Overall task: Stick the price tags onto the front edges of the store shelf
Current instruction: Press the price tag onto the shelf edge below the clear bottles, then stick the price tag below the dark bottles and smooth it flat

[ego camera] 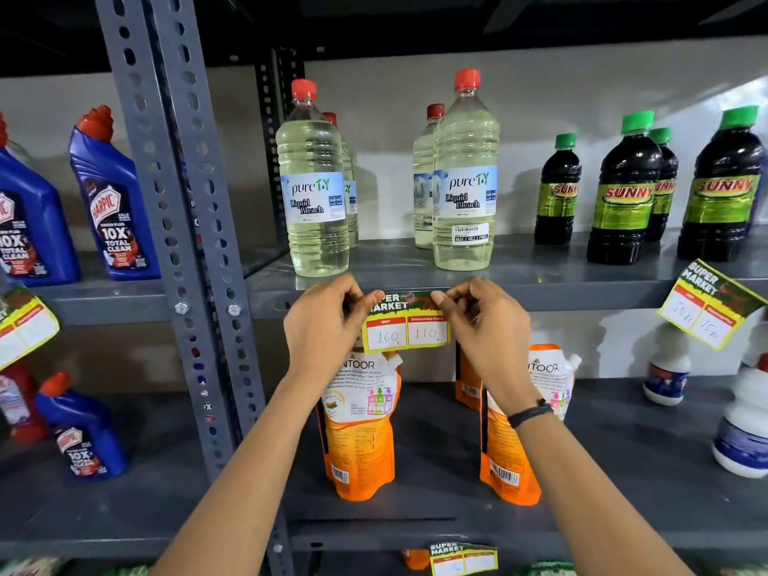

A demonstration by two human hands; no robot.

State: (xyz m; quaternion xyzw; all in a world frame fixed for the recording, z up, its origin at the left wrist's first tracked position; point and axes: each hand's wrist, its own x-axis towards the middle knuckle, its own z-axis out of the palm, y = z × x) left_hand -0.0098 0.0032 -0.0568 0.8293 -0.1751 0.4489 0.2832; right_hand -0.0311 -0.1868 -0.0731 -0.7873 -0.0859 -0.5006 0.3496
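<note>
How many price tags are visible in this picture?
4. One held at the upper shelf edge under the bleach bottles, one at far right, one at far left, one on the bottom shelf edge. Others may be hidden.

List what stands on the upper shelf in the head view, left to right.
Harpic bottles → grey upright post → Purety liquid bleach bottles → more Purety bleach → Sunny bottles

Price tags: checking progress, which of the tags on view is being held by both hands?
The yellow-bordered paper price tag marked 160 and 110, pinched at its top corners against the grey metal shelf edge below the bleach bottles.
</note>
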